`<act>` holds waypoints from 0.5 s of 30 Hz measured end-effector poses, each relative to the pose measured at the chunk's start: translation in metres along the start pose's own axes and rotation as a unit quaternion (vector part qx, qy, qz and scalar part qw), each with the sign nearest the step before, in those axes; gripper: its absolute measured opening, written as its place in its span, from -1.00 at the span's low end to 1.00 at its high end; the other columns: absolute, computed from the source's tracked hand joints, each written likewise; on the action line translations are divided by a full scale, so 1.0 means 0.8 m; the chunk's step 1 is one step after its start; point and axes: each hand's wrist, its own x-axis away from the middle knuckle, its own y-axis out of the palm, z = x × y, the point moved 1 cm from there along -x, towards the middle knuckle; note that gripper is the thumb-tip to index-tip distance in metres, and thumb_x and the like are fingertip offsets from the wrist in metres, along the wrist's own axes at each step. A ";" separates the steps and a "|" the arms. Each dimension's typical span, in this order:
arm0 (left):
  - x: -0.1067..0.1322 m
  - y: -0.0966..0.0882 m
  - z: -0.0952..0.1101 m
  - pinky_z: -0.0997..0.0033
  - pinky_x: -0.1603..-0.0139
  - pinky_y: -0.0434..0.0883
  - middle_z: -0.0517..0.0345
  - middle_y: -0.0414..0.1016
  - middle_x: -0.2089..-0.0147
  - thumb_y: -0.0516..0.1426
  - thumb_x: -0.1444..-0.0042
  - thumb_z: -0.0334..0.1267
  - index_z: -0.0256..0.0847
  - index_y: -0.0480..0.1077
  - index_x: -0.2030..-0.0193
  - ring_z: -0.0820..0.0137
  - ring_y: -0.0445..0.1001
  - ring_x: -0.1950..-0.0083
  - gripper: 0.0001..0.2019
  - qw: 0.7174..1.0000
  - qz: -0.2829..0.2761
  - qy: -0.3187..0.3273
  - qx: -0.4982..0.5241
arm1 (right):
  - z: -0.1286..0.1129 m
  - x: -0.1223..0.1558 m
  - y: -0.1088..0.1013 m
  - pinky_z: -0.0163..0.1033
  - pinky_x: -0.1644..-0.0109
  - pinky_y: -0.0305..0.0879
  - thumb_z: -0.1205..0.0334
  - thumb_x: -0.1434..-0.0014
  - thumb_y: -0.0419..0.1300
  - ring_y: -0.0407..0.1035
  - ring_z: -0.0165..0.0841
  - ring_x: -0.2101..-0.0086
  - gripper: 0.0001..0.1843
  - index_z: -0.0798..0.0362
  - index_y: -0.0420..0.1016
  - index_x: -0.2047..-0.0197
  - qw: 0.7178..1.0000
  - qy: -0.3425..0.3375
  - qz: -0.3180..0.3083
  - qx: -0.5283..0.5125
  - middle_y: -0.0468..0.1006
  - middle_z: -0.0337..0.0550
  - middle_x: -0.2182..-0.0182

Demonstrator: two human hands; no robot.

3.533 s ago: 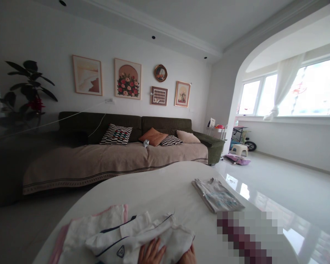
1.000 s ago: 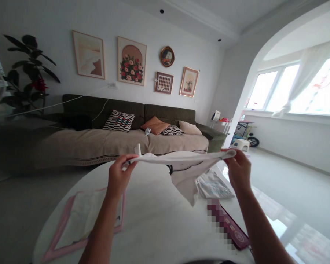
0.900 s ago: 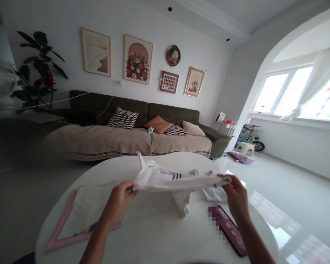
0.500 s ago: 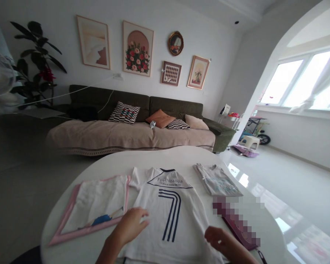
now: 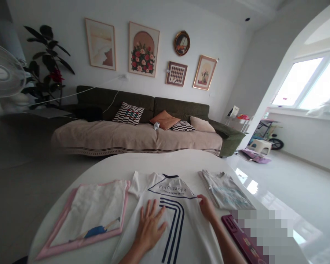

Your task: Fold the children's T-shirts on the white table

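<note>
A white short-sleeved jersey point(image 5: 191, 227) with dark blue trim and a large striped number 7 lies spread on the white table point(image 5: 121, 161), its collar away from me. My left hand point(image 5: 150, 225) rests flat on the jersey, fingers spread, just left of the number. At the jersey's right side, below the shoulder line, my right hand point(image 5: 207, 209) has its fingers closed on the fabric edge. The right sleeve does not show spread out as the left one does.
Left of the jersey lies a folded white garment point(image 5: 90, 209) with pink edges. At the right are a folded grey shirt point(image 5: 228, 190) and a dark red flat case point(image 5: 240, 234), partly pixelated. A sofa point(image 5: 137, 141) stands behind the table; a fan point(image 5: 2, 73) is at far left.
Both hands have moved forward over the jersey. The left has flattened onto it, and the right has taken hold of its right edge. The view has shifted slightly.
</note>
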 end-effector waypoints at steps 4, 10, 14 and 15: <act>-0.001 0.002 0.001 -0.17 -0.25 -0.24 0.13 -0.24 -0.38 -0.08 -0.10 0.08 0.12 -0.02 -0.25 0.06 -0.36 -0.36 -0.44 1.000 -0.002 -0.002 0.008 | -0.068 -0.001 0.061 -0.20 0.19 0.25 0.14 0.03 0.05 0.36 -0.29 0.33 -0.63 0.08 0.43 0.16 0.991 -0.091 -0.093 0.011 0.46 -0.12 0.37; 0.000 0.004 -0.001 -0.13 -0.27 -0.23 0.20 -0.05 -0.34 -0.10 -0.10 0.09 0.12 0.13 -0.20 0.10 -0.31 -0.36 -0.49 1.000 0.007 0.002 0.002 | -0.137 0.032 0.099 -0.24 0.04 0.17 0.38 0.12 0.09 0.29 -0.27 0.09 -0.63 0.04 0.38 0.16 0.958 -0.195 -0.206 0.035 0.35 -0.04 0.08; 0.001 0.001 0.000 -0.23 -0.26 -0.23 0.09 0.07 -0.30 -0.04 -0.06 0.06 -0.01 0.09 -0.24 -0.01 -0.25 -0.34 -0.41 0.999 0.008 0.014 0.045 | -0.158 0.052 0.089 -0.12 -0.14 -0.03 0.48 0.15 0.04 0.00 -0.18 -0.16 -0.67 0.05 0.39 0.26 0.912 -0.285 -0.285 0.074 0.34 -0.03 0.05; 0.002 0.002 0.000 -0.19 -0.27 -0.19 0.06 0.07 -0.30 -0.03 -0.04 0.05 -0.05 0.05 -0.26 -0.02 -0.18 -0.34 -0.38 0.998 -0.001 0.009 0.064 | -0.163 0.058 0.085 -0.08 -0.17 -0.09 0.44 0.15 0.08 -0.05 -0.16 -0.18 -0.69 0.05 0.39 0.26 0.892 -0.312 -0.317 0.084 0.34 -0.04 0.05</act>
